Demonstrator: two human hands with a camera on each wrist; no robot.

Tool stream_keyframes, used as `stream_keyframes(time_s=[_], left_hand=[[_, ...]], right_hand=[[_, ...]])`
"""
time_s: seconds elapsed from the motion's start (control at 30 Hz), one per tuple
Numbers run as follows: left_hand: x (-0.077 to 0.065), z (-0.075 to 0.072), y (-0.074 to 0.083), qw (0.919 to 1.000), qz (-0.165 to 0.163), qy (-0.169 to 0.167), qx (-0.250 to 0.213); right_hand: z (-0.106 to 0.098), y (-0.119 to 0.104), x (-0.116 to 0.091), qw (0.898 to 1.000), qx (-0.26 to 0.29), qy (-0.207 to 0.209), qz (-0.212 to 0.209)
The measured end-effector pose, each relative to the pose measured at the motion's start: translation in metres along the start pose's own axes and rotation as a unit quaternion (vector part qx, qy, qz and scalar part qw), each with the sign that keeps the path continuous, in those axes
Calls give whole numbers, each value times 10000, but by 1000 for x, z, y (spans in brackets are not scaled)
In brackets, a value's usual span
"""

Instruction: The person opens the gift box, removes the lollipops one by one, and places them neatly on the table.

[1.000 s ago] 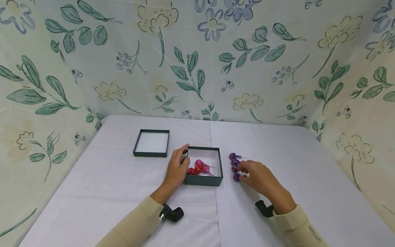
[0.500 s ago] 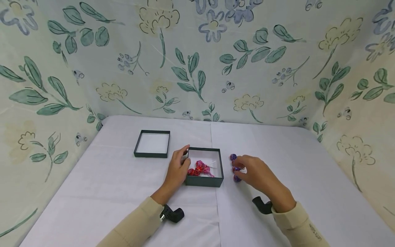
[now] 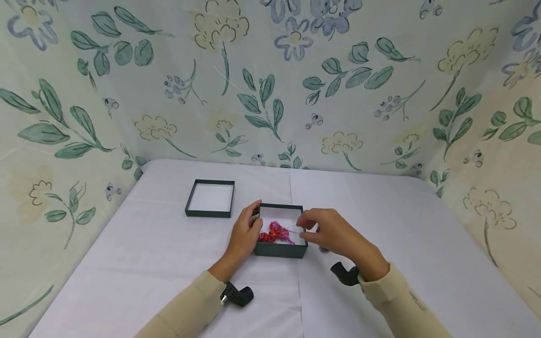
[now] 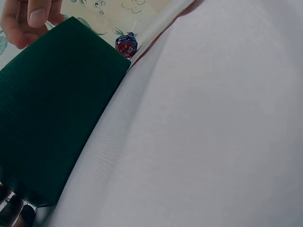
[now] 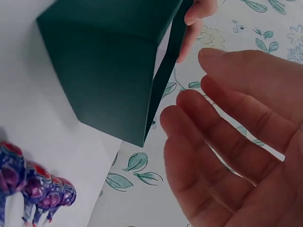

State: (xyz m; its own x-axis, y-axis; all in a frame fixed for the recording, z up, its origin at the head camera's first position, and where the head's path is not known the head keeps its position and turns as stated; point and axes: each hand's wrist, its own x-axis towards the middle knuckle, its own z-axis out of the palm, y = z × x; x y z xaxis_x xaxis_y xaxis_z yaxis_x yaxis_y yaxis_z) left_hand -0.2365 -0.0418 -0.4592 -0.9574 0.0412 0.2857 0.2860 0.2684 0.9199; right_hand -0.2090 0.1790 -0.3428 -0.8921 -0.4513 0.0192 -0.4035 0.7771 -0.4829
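Note:
A dark green box [image 3: 281,251] with a white inside sits near the middle of the table, its top uncovered. Red lollipops [image 3: 266,237] and pink lollipops [image 3: 276,230] lie inside it. My left hand [image 3: 243,234] grips the box's left side, thumb and fingers along the wall. Over the right rim hovers my right hand [image 3: 334,232], fingers loosely bent and nothing between them. Below it, several purple lollipops [image 5: 35,182] lie in a row on the table right of the box. In the head view that hand hides most of them.
A shallow dark green lid [image 3: 210,198], white inside, lies behind and left of the box. The white tablecloth [image 3: 169,263] reaches back to a floral cloth wall [image 3: 253,56]. Each wrist carries a black camera mount [image 3: 238,295].
My right hand has moved left from the purple lollipops to above the box's right rim. My left hand still holds the box, and the lollipops inside lie as before.

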Motion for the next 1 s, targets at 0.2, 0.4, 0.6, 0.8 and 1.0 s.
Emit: stream_keyframes(time_s=[0.2,0.4,0.6,0.8,1.0], left_hand=[[-1,1,-4,10000,-77,6,-14],[-2,1,-6,10000,-69,-4,-17],[-2,1,-4,9999,-105,-57,-37],[-1,0,-1,9999,-71,-89,-53],[-2,0,1,9999,-69,-79,-62]], right_hand=[[7,-3,14,9984,235,-353,-370],[12,-4,26,9951,356,-669,-632],[17,0,38,9883,544,-1186,-785],[23,1,49,9812,495,-1691,-790],[27,-1,57,9759,465,-2037,-637]])
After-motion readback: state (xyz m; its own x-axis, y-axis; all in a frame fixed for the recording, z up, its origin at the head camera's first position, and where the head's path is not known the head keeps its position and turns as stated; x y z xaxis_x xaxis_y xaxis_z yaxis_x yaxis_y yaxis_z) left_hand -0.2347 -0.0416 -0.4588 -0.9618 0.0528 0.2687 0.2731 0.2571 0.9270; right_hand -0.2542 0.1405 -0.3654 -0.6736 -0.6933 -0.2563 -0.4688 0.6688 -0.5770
